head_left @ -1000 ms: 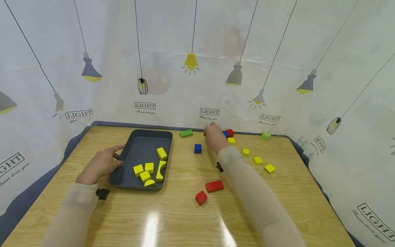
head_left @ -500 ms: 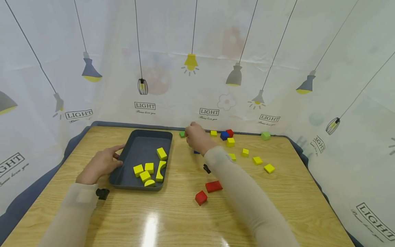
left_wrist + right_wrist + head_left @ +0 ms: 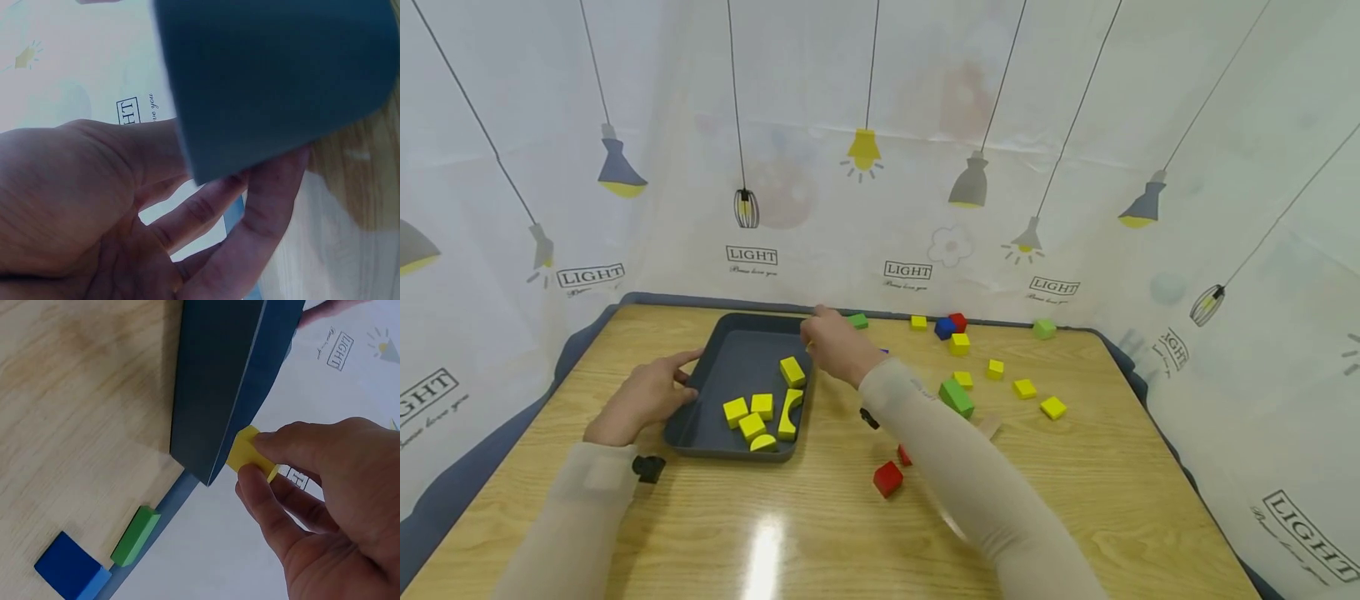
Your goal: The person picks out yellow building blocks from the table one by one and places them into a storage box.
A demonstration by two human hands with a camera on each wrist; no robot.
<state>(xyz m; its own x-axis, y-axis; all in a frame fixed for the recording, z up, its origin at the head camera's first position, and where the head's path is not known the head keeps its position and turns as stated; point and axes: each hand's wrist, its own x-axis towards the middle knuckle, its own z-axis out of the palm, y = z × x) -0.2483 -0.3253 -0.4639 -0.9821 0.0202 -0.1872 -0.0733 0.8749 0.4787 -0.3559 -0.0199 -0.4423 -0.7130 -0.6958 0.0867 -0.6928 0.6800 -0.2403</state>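
Note:
My left hand (image 3: 647, 396) grips the left rim of a dark grey tray (image 3: 730, 354), thumb over the edge and fingers against the outer wall (image 3: 275, 75). Inside the tray's right half lie several yellow blocks, among them a yellow arch (image 3: 788, 415) and a yellow half-round (image 3: 763, 442). Over the tray's back right corner, my right hand (image 3: 842, 343) pinches a small yellow block (image 3: 245, 450) between thumb and fingers, mostly hidden in the head view. Just right of that hand is a green block (image 3: 858, 321); a blue cube (image 3: 70, 565) is largely behind the wrist.
Several yellow pieces (image 3: 996, 369) are scattered on the table's right side. A blue block (image 3: 945, 328), a red block (image 3: 957, 322) and a light green block (image 3: 1044, 329) stand at the back. A green block (image 3: 957, 397), a wooden piece (image 3: 990, 425) and a red cube (image 3: 888, 479) lie nearer.
My right hand has moved left from the back middle of the table to the tray's right rim, carrying the yellow block. My left hand and the tray have stayed put.

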